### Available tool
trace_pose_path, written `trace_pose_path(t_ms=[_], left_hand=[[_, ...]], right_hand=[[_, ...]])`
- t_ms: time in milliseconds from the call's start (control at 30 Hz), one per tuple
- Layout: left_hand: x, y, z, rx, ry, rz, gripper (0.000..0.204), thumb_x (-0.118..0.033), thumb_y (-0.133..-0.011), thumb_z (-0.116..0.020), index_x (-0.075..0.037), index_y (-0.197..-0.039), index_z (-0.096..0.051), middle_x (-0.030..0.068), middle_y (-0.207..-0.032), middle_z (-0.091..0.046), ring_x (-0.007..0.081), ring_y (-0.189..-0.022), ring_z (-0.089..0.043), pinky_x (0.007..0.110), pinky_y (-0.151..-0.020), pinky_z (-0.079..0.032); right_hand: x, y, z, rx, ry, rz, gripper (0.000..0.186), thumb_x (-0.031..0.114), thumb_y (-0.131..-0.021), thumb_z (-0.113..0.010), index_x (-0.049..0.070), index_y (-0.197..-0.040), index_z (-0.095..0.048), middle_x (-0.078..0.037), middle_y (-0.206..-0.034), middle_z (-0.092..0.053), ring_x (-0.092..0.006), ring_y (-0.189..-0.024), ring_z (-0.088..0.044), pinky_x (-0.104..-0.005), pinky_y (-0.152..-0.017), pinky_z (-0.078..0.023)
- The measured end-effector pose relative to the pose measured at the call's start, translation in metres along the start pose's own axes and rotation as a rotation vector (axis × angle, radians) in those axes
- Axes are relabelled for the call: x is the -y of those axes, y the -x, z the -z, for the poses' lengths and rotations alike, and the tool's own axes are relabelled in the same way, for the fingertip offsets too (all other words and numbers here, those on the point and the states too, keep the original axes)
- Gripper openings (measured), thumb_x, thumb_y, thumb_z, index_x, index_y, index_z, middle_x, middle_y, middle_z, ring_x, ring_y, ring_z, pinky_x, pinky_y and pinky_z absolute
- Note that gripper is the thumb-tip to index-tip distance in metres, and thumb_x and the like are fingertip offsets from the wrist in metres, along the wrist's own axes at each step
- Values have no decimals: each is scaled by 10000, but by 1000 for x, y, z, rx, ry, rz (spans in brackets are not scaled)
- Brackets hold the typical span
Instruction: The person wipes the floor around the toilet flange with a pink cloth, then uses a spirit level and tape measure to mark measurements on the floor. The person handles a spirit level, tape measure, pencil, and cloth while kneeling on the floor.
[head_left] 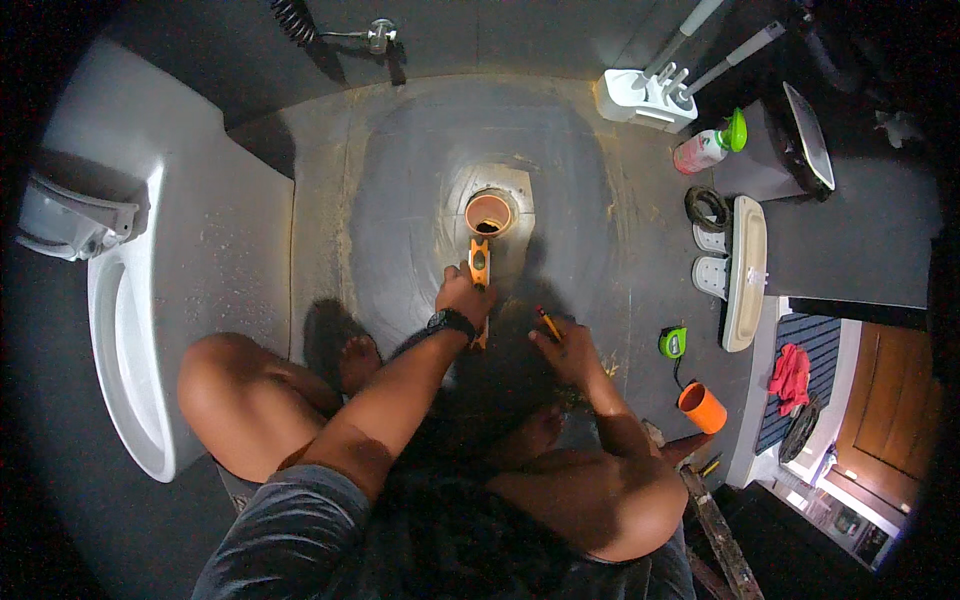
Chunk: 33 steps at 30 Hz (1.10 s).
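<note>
An orange spirit level [480, 262] lies along the floor with its far end at the rim of an orange drain pipe opening [488, 213]. My left hand [462, 294], with a dark watch on the wrist, is closed over the middle of the level. Its near end shows past my fingers. To the right, my right hand [568, 350] grips a yellow-orange pencil [549, 322], its tip angled away from me just above the floor. Pale bare patches and dust surround the pipe mouth.
A green tape measure [673, 342] and a short orange pipe piece [703, 408] lie at right. Beyond are a beige toilet lid [744, 275], a spray bottle [699, 151], a grey bin [752, 160] and a white brush holder [645, 100]. A white basin [160, 400] stands left.
</note>
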<state>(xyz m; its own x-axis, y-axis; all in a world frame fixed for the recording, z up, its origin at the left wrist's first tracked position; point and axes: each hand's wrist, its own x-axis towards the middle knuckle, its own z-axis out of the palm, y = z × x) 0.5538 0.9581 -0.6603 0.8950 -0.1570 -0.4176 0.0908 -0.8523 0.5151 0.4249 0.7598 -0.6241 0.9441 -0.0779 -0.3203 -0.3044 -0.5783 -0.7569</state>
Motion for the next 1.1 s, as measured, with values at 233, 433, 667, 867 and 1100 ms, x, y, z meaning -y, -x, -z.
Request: trace_pose_path(t_ms=[233, 433, 667, 867, 1100], left_hand=[[-2, -2, 1, 1, 13, 40, 644, -360, -836, -745, 0, -1315, -509, 231, -1176, -563, 412, -1056, -652, 481, -899, -557], [-7, 1, 4, 0, 40, 59, 632, -350, -836, -749, -13, -1314, -509, 234, -1200, -559, 415, -1080, -649, 483, -907, -554], [-3, 0, 2, -7, 37, 49, 626, -367, -828, -769, -16, -1282, -519, 229, -1179, -572, 420, -1056, -653, 491, -895, -557], [-2, 0, 3, -36, 54, 45, 635, -400, -837, -765, -17, -1283, -526, 231, -1176, -575, 417, -1070, -645, 490, -909, -546], [17, -4, 9, -187, 99, -70, 528, -328, -897, -731, -22, -1305, -591, 206, -1164, -592, 393, -1028, -631, 450, -887, -534]], right_hand=[[-4, 1, 1, -77, -44, -79, 382, 386, -914, -734, 14, -976, -672, -232, -768, -659, -424, -686, -617, -466, -630, -479], [-11, 0, 6, -83, -45, -175, 350, 273, -901, -777, 23, -1138, -717, -119, -838, -705, -180, -766, -653, -348, -729, -534], [-24, 8, 26, -196, -150, -267, 339, 235, -923, -762, 1, -1163, -710, -77, -877, -707, -133, -831, -629, -306, -782, -517], [-40, 14, 57, -412, -337, -225, 324, 244, -916, -778, -4, -1116, -721, -26, -840, -690, -116, -773, -612, -283, -743, -508], [-43, 15, 52, -370, -354, -289, 338, 245, -924, -766, -24, -1123, -716, -33, -868, -702, -104, -769, -606, -277, -745, -506]])
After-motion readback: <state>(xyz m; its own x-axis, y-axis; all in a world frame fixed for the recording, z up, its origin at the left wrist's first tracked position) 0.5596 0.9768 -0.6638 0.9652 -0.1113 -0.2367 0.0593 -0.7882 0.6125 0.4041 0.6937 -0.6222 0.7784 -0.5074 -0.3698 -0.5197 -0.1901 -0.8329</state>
